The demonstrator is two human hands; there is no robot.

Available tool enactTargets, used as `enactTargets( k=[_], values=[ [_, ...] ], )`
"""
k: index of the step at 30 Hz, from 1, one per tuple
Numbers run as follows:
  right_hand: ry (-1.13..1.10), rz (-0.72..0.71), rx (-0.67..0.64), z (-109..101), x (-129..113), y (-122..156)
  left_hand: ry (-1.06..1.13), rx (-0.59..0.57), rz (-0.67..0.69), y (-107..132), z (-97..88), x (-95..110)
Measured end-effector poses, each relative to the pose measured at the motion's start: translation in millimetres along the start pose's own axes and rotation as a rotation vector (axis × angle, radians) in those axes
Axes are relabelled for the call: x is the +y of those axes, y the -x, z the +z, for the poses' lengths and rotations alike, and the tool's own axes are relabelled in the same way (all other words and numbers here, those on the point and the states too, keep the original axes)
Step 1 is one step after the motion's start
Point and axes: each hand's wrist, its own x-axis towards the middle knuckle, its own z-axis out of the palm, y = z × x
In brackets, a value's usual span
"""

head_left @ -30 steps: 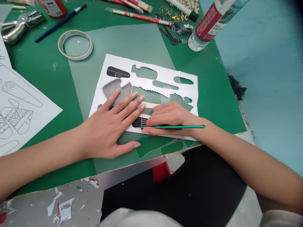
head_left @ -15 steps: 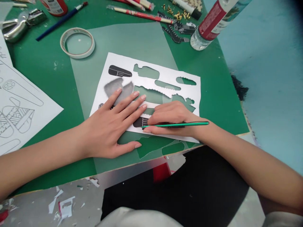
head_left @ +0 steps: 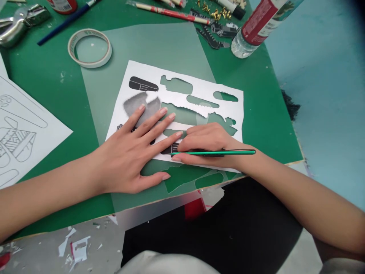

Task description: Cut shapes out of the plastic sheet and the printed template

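A white printed sheet (head_left: 199, 91) with several shapes cut out of it lies on a translucent mat (head_left: 159, 49) over the green table. My left hand (head_left: 137, 152) lies flat on the sheet's left part, fingers spread, pressing it down. My right hand (head_left: 205, 142) is closed round a thin green-handled tool (head_left: 228, 152), which lies almost level. Its tip sits at a black striped printed shape (head_left: 168, 149) just beyond my left fingertips. The two hands nearly touch there.
A tape roll (head_left: 89, 48) lies at the back left, with a metal punch (head_left: 17, 23) and a blue brush (head_left: 64, 23) beyond it. A plastic bottle (head_left: 256, 26), sticks and brass fasteners lie at the back right. Another printed sheet (head_left: 19, 133) lies left. Paper scraps lie on the floor.
My left fingers have slid slightly right toward the tool tip. The right hand and tool have barely shifted. The view has dropped a little.
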Motion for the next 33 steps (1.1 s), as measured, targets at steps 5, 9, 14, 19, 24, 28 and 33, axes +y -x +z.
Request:
enactTargets(
  k=[5, 9, 14, 19, 24, 28, 33],
  values=[
    [0.019, 0.033, -0.040, 0.4, 0.0, 1.4, -0.020, -0.002, -0.008, 0.0, -0.6, 0.4],
    [0.023, 0.025, -0.033, 1.2, 0.8, 1.6, -0.035, 0.004, -0.007, -0.4, 0.1, 0.2],
    [0.006, 0.012, -0.031, 0.8, 1.5, 1.4, -0.044, 0.005, 0.001, 0.3, 0.4, -0.9],
    [-0.003, 0.009, -0.035, 1.1, 3.3, 2.7, -0.056, 0.009, 0.011, 1.2, 1.7, -2.2],
    [-0.001, 0.009, -0.038, 1.3, 4.1, 4.2, -0.049, 0.011, 0.004, 1.4, 4.0, -3.3],
    [0.027, 0.013, -0.066, -0.5, 2.7, 4.1, -0.050, 0.010, -0.001, 1.3, 4.0, -2.2],
    [0.035, 0.023, -0.089, -3.9, 0.6, 5.0, 0.003, 0.025, -0.033, 0.2, 1.9, 1.2]
  ],
)
